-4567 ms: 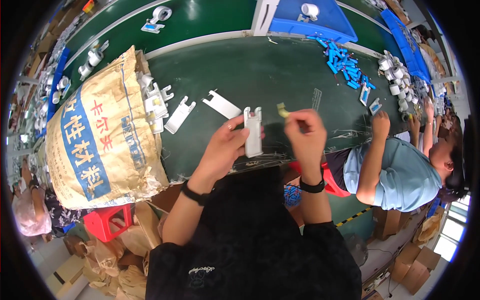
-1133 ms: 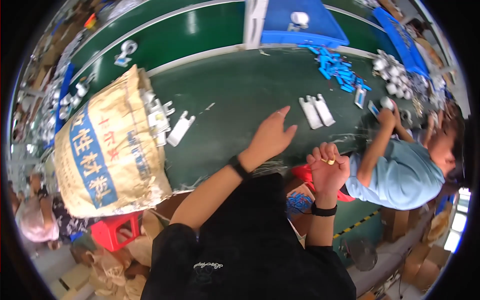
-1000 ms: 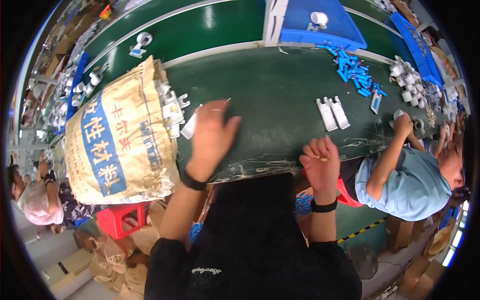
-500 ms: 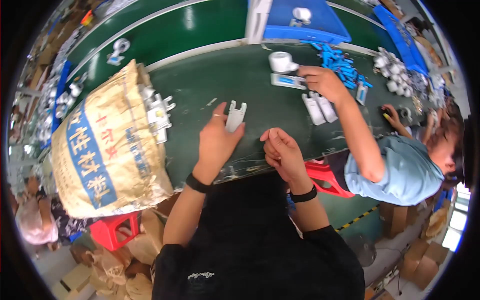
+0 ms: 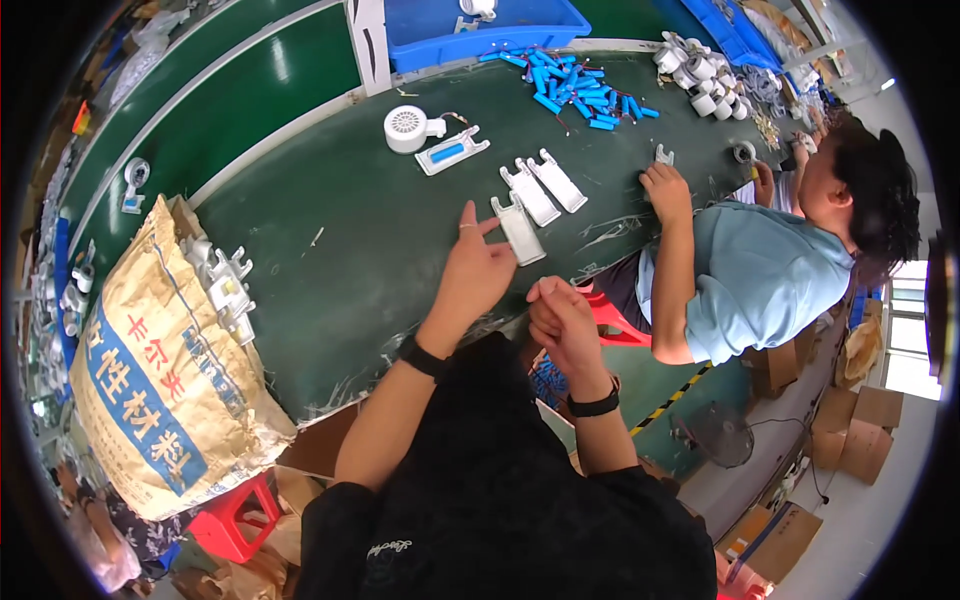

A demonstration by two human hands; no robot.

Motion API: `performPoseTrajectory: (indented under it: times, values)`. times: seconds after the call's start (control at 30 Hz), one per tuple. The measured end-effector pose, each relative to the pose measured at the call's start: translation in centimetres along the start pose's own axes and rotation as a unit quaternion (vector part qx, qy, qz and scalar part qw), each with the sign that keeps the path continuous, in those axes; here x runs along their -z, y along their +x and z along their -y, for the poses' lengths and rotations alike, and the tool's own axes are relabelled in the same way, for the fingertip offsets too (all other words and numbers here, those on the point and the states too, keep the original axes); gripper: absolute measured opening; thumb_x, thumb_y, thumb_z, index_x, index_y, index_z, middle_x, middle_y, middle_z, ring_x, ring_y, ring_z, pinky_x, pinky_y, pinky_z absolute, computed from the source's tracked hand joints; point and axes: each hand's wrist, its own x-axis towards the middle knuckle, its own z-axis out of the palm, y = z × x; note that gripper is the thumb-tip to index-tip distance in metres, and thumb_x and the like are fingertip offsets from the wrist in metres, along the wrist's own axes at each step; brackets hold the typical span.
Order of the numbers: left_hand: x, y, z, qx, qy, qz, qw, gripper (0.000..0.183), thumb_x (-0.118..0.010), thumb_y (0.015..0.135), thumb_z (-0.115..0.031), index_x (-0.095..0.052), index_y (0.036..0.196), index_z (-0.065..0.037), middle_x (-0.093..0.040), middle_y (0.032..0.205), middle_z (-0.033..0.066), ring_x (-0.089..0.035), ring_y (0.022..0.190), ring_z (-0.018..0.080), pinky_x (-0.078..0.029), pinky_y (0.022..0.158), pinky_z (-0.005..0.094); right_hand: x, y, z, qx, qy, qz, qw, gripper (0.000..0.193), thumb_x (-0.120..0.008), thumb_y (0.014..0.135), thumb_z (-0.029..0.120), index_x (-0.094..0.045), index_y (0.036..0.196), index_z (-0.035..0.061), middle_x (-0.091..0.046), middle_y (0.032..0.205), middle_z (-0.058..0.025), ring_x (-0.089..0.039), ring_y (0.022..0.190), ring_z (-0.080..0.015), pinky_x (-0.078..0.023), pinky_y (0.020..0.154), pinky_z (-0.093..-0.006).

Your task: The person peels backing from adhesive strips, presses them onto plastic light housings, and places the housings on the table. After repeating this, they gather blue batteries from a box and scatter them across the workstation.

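Tabletop (image 5: 320, 190), green, across centre | paper sack (image 5: 160, 390), between 8 and 9 o'clock | blue tray (image 5: 430, 52), 12 o'clock | heap of blue cylinders (image 5: 585, 95), 1 o'clock | left hand (image 5: 477, 272), centre, spread wide, at edge of nearest of three white covers (image 5: 520, 232) | right hand (image 5: 565, 322), 4 o'clock from left, curled narrow, contents hidden | white covers side by side, 1 o'clock

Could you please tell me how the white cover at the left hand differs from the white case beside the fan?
The white cover has the left hand against it, while no hand touches the white case. The case carries a blue cylinder; none shows on the cover. The cover's long side runs mostly up the picture, the case's mostly across it. Both are white and longer than wide.
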Motion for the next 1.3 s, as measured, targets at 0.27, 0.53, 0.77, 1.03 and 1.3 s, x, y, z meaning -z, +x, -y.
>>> performPoseTrajectory:
  times: [0.27,0.53,0.77,1.03,1.3]
  values:
    - [-2.9,2.6,0.5,-0.006,-0.153,-0.018,0.988,0.088,-0.057,0.088,-0.002,-0.004,0.157,0.008,-0.040,0.154,0.0270,-0.062,0.123,0.0304,-0.055,0.092,0.0328,-0.7,-0.8,-0.3,0.017,-0.006,0.018,1.000,0.021,-0.052,0.107,0.023,-0.057,0.099,0.0043,-0.033,0.064,0.0064,-0.032,0.053,-0.0041,-0.029,0.046,-0.0220]
    - [22.5,-7.7,1.7,-0.070,0.388,-0.221,0.892,0.036,-0.067,0.093,-0.009,-0.065,0.128,-0.004,-0.070,0.122,0.0166,-0.069,0.110,0.0303,-0.054,0.094,0.0376,-6.6,1.2,-2.0,-0.082,-0.041,0.134,0.987,0.020,-0.045,0.110,0.022,-0.054,0.111,0.0053,-0.046,0.072,-0.0014,-0.042,0.058,-0.0090,-0.041,0.049,-0.0246]
    - [35.3,-11.5,3.6,0.010,0.469,-0.279,0.838,0.036,-0.068,0.091,-0.010,-0.067,0.126,-0.003,-0.071,0.119,0.0193,-0.069,0.107,0.0338,-0.054,0.093,0.0397,-13.0,3.6,-5.8,-0.085,-0.196,0.222,0.951,0.025,-0.045,0.110,0.022,-0.063,0.121,0.0073,-0.041,0.074,0.0069,-0.032,0.060,-0.0028,-0.028,0.052,-0.0205]
    - [35.1,-9.7,4.0,0.008,0.526,-0.125,0.841,0.054,-0.080,0.071,-0.008,-0.067,0.124,-0.003,-0.068,0.112,0.0189,-0.059,0.110,0.0388,-0.045,0.104,0.0438,-13.1,3.7,-6.8,0.002,-0.302,0.233,0.924,0.011,-0.060,0.103,0.015,-0.067,0.108,0.0074,-0.050,0.080,0.0096,-0.040,0.070,-0.0004,-0.033,0.063,-0.0185]
    - [33.7,-12.1,1.3,-0.094,0.309,-0.303,0.897,0.043,-0.064,0.099,-0.015,-0.057,0.141,-0.005,-0.067,0.127,0.0175,-0.063,0.123,0.0304,-0.050,0.105,0.0459,-16.1,4.2,-4.5,0.085,-0.369,0.231,0.896,0.009,-0.069,0.096,0.008,-0.072,0.104,0.0050,-0.051,0.077,0.0089,-0.043,0.069,-0.0018,-0.035,0.059,-0.0223]
